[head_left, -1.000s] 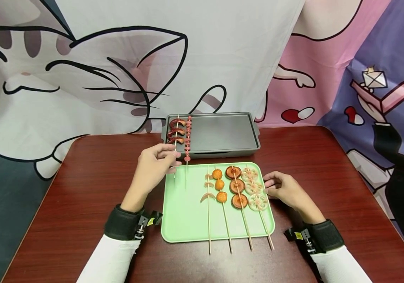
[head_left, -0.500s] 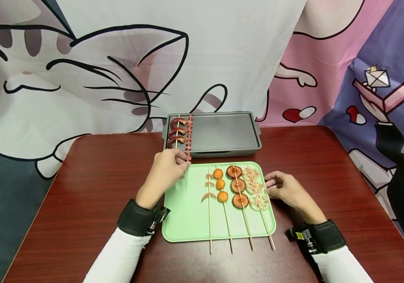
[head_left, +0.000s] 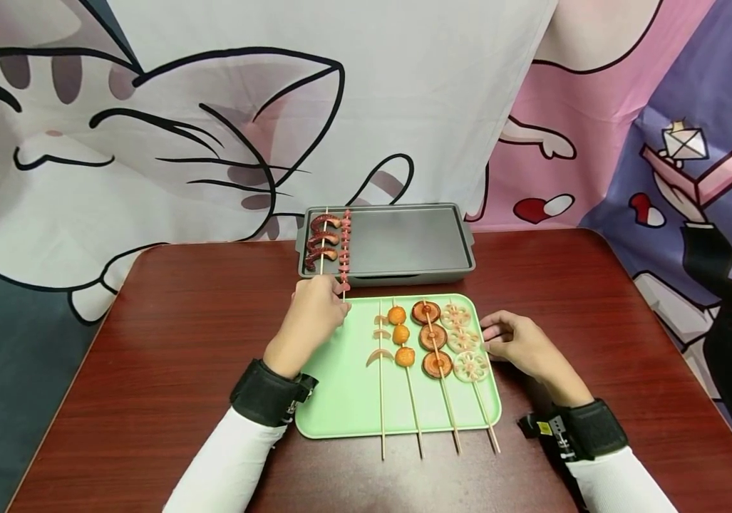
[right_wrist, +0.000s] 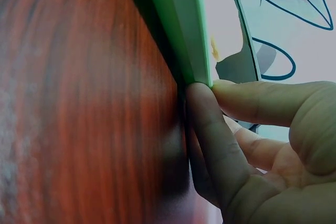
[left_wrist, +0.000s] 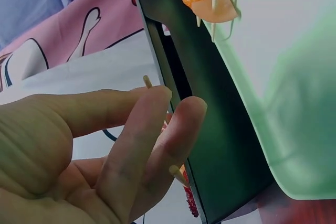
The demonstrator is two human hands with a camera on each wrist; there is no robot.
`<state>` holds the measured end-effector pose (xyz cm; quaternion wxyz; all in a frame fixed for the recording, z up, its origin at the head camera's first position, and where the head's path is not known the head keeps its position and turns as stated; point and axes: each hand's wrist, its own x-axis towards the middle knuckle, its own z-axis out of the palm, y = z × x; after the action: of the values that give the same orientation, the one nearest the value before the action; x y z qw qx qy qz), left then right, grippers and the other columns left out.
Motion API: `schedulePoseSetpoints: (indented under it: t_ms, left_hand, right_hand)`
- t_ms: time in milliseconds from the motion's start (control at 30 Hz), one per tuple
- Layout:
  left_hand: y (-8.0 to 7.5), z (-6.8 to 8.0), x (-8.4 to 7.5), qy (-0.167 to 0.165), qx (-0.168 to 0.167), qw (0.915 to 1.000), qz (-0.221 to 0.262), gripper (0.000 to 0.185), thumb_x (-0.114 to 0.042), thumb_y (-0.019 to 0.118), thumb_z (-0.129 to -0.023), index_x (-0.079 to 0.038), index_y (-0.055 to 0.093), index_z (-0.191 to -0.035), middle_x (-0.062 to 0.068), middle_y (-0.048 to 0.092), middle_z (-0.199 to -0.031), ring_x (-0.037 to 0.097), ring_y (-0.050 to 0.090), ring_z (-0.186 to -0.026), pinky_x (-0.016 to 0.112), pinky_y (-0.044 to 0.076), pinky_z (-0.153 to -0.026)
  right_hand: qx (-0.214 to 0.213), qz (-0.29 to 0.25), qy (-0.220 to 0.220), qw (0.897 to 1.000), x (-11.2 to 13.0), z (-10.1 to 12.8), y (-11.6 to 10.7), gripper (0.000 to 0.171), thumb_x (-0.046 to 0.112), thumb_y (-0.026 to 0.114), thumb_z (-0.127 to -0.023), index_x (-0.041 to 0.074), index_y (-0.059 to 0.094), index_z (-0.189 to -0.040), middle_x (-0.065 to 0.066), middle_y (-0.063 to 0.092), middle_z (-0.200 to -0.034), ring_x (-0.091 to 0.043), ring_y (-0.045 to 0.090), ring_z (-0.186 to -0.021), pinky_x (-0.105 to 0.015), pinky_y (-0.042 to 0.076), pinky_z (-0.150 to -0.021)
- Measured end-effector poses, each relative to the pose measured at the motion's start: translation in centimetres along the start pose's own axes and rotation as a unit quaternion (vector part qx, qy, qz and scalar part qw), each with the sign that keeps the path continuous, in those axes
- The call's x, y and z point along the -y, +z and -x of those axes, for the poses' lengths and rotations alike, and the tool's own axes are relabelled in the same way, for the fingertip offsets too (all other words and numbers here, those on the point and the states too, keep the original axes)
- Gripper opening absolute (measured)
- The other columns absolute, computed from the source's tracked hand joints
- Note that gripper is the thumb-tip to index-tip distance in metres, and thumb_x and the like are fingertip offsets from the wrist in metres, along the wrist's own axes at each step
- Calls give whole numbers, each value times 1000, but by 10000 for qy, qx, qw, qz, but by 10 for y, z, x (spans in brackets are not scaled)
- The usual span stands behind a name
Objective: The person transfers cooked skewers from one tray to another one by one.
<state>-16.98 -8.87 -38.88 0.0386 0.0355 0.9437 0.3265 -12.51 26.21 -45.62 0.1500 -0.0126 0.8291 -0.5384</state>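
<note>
At the left of centre in the head view, the left hand (head_left: 316,311) sits at the upper left corner of the green tray (head_left: 340,385), its fingers curled around the lower ends of two skewers; the left wrist view shows the fingertips (left_wrist: 157,103) pinching wooden sticks, one tip (left_wrist: 147,81) poking out above them and another below. The two skewers run up from the hand onto the grey griddle (head_left: 404,242) in the upper middle of the frame: the octopus skewer (head_left: 323,240) lies at the griddle's far left and the small sausage skewer (head_left: 345,246) just beside it on the right. On the right half of the green tray lie four more skewers side by side: shrimp (head_left: 379,342), fried balls (head_left: 400,335), mushroom slices (head_left: 431,336) and lotus root slices (head_left: 460,340), their sticks reaching past the tray's near edge over the red-brown table (head_left: 147,342). At the right, the right hand (head_left: 519,345) rests on the table with loosely bent fingers touching the tray's right edge (right_wrist: 202,72), gripping nothing.
</note>
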Motion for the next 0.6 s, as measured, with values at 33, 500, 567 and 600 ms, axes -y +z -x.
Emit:
schedulePoseSetpoints:
  t_ms: [33,500,567,600]
  left_hand:
    - [1,0,0,31,-36,10000,-68,15,-10,78,-91,0,74,-101,14,76,-97,22,63,-70,25,47,-53]
    - [0,1,-2,14,82,9999,-119,7,-6,77,-91,-4,76,-84,11,76,-97,23,64,-75,27,48,-58]
    - [-1,1,-2,-21,95,9999,-76,6,-7,76,-91,-4,76,-85,10,75,-96,24,66,-78,29,51,-61]
    - [-1,1,-1,-26,96,9999,-55,6,-7,76,-91,-4,75,-85,10,75,-93,24,66,-78,29,52,-62]
  right_hand:
    - [-4,13,6,10000,0,0,0,39,-5,68,-92,-14,56,-127,-22,64,-106,-15,65,-87,-25,64,-73]
    - [-10,83,-10,10000,1,1,1,39,-4,69,-92,-13,56,-127,-22,64,-106,-17,65,-88,-25,64,-73]
    - [-6,84,-12,10000,1,1,1,39,-4,69,-92,-14,56,-127,-22,64,-106,-16,65,-88,-25,64,-73]
    - [-4,75,-9,10000,1,1,1,39,-4,69,-92,-14,56,-127,-22,64,-106,-16,65,-88,-25,64,-73]
